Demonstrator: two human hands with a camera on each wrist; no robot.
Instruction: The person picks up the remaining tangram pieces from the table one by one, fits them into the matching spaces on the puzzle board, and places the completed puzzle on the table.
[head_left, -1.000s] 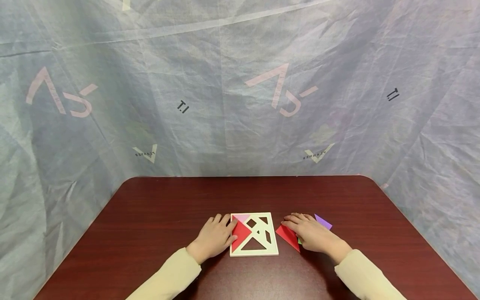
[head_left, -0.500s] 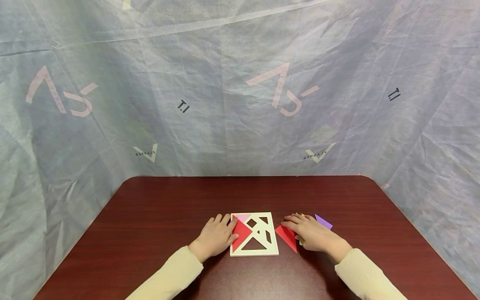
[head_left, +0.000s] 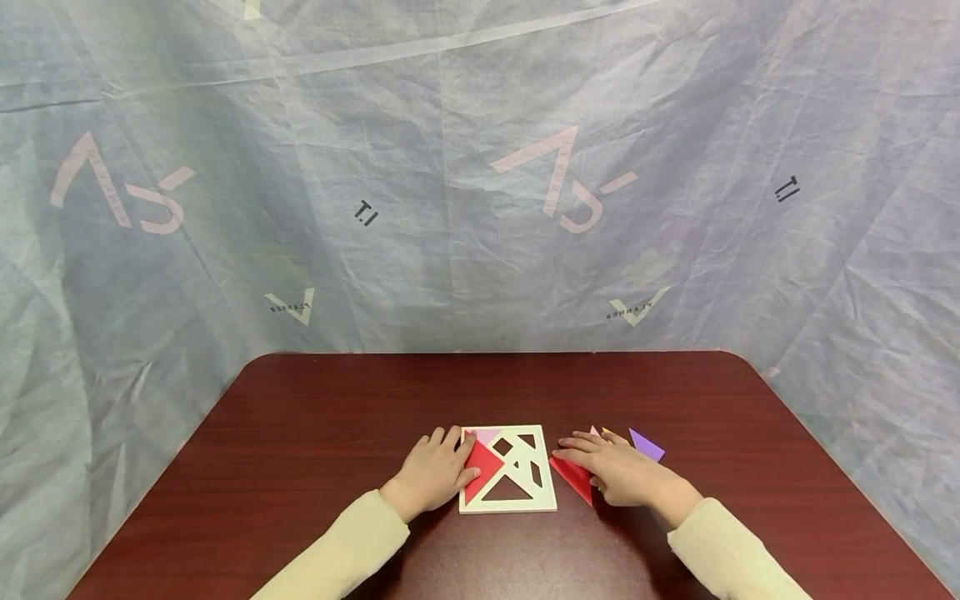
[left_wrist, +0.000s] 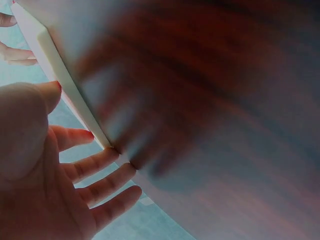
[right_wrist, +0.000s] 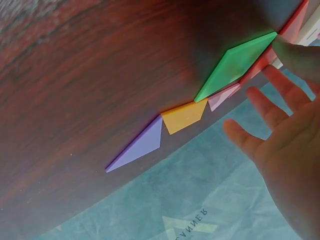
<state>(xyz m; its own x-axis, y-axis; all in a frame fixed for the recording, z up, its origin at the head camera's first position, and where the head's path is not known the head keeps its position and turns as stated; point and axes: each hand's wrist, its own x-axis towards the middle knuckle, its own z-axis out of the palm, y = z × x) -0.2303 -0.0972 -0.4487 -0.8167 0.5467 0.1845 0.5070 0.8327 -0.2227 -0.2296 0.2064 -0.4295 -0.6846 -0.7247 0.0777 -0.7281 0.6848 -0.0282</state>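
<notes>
On the table lies a cream tangram board (head_left: 542,498) with cut-out hollows. A red triangle (head_left: 482,473) and a pink piece (head_left: 486,435) sit in its left side. My left hand (head_left: 429,475) rests on the board's left edge, fingers fairly straight, thumb and index on the red triangle; in the left wrist view the fingertips touch the board's side (left_wrist: 65,82). Just right of the board, my right hand (head_left: 621,471) pinches a second red triangle (head_left: 576,478) between thumb and fingers. The hand partly covers that piece.
Beyond the right hand are a purple triangle (right_wrist: 142,145), an orange piece (right_wrist: 185,117), a small pink triangle (right_wrist: 222,96) and a green parallelogram (right_wrist: 237,65). A grey printed cloth (head_left: 450,208) hangs behind the dark red table (head_left: 337,400).
The right hand's fingers have shifted slightly left with the second red triangle. More of the pink and orange pieces shows behind that hand. The left hand has hardly moved.
</notes>
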